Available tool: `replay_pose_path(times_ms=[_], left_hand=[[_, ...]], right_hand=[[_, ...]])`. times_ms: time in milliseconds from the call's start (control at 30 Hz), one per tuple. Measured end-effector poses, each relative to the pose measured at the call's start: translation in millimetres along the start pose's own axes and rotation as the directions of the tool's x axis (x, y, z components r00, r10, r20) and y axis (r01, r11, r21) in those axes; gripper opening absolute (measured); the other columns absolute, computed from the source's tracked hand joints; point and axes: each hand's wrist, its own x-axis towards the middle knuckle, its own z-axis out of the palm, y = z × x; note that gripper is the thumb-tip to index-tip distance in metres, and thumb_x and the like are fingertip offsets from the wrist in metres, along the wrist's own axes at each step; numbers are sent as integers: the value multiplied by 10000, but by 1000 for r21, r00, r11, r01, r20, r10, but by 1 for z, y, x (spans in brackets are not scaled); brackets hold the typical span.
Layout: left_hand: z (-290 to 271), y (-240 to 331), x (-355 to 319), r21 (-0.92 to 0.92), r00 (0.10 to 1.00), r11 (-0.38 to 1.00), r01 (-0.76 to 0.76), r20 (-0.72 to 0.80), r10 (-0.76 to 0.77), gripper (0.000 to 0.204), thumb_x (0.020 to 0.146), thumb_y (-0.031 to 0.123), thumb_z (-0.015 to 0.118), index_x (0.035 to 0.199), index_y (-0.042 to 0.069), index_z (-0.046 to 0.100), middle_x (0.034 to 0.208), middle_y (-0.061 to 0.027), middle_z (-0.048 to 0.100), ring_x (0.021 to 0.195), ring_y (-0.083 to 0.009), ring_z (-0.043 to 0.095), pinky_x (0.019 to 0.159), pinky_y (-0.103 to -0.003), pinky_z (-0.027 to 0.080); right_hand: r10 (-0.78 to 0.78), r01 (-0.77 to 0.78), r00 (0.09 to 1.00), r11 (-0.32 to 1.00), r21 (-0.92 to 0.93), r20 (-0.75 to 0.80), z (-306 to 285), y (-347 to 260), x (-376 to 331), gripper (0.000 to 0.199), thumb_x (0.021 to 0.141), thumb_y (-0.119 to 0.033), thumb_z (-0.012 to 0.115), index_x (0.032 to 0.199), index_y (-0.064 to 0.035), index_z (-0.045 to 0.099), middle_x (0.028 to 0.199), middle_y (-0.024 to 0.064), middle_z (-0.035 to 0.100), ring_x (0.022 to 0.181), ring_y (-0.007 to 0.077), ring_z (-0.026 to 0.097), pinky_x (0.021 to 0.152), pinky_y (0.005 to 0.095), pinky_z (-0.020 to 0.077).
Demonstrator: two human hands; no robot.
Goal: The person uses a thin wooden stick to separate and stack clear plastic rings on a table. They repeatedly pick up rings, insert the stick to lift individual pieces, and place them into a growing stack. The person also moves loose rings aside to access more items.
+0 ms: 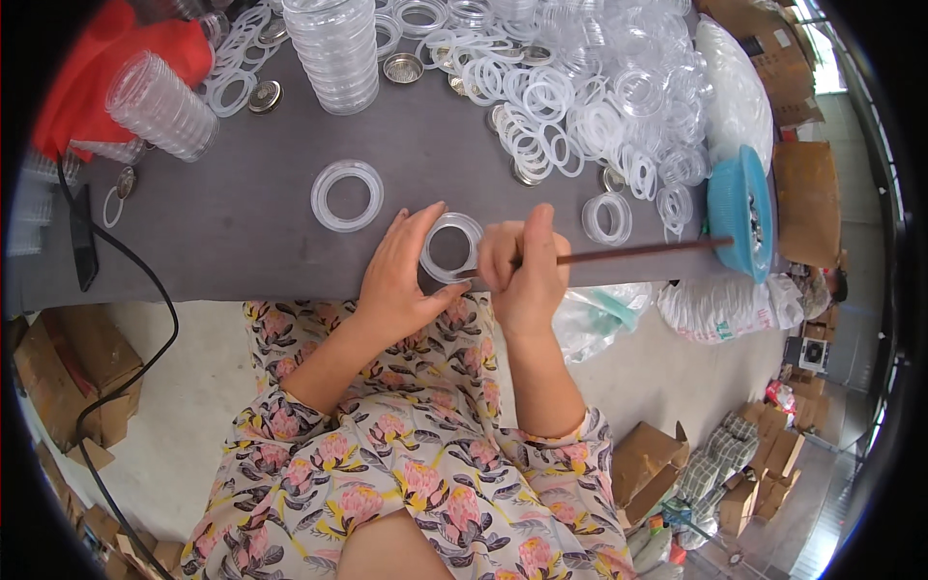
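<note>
Right, at the centre of the frame the left hand (398,280) steadies a clear plastic ring-shaped lid (451,247) against the near edge of the grey table (251,232), fingers spread along its left rim and the thumb tucked under it. The right hand (527,275) is curled tight around a thin brown wooden stick (628,253), thumb up, and the stick runs off to the right towards a blue plastic basket (739,208). By my reckoning this is the fitting step: something is being seated inside that ring, and the next move calls for a careful press around the inner groove without letting the ring skid. Whether the stick's near end touches the ring I cannot tell; the fist hides it.

Another clear ring (347,195) lies flat, left of centre, apart from the hands. At the upper right sits a heap of soft milky white rubber gaskets (570,106), glossy and tangled, with small round metal discs (403,68) among them. Ribbed stacks of clear lids (333,48) stand at the top.
</note>
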Motion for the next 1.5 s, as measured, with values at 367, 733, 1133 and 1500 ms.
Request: replay_pose_path(times_ms=[367, 733, 1133, 1500], left_hand=[[-1, 1, 2, 18, 1000, 1000, -24, 6, 24, 809, 639, 210, 771, 1307, 15, 360, 1249, -162, 489, 1160, -327, 473, 1058, -478, 295], [-42, 15, 2, -6, 985, 1000, -25, -169, 24, 748, 658, 209, 767, 1294, 24, 420, 1246, -177, 502, 1172, -334, 469, 1007, -431, 349], [-82, -20, 15, 225, 901, 955, 192, -427, -80, 710, 691, 106, 743, 1295, -25, 394, 1308, -197, 417, 1202, -309, 431, 1022, -417, 312], [-39, 24, -8, 120, 949, 952, -280, -117, 294, 456, 675, 33, 687, 1112, 27, 557, 1205, -145, 527, 1183, -324, 472, 1029, -477, 309]], right_hand=[[-87, 87, 996, 989, -123, 7, -7, -2, 24, 632, 998, -373, 290, 451, -59, 329, 426, 11, 349, 395, 85, 290, 392, 240, 196], [-431, 465, 883, 752, 467, -184, -14, -31, -12, 602, 993, -412, 229, 468, -124, 286, 427, 18, 320, 370, 124, 235, 369, 255, 172], [-563, -154, 750, 363, -919, -348, -144, 6, -1, 200, 878, -190, 569, 876, -8, 650, 844, 78, 614, 739, 193, 592, 669, 291, 463], [-246, -110, 938, 456, -883, -244, -118, 23, -20, 200, 783, -88, 657, 983, -72, 657, 910, 76, 604, 720, 193, 616, 630, 291, 478]])
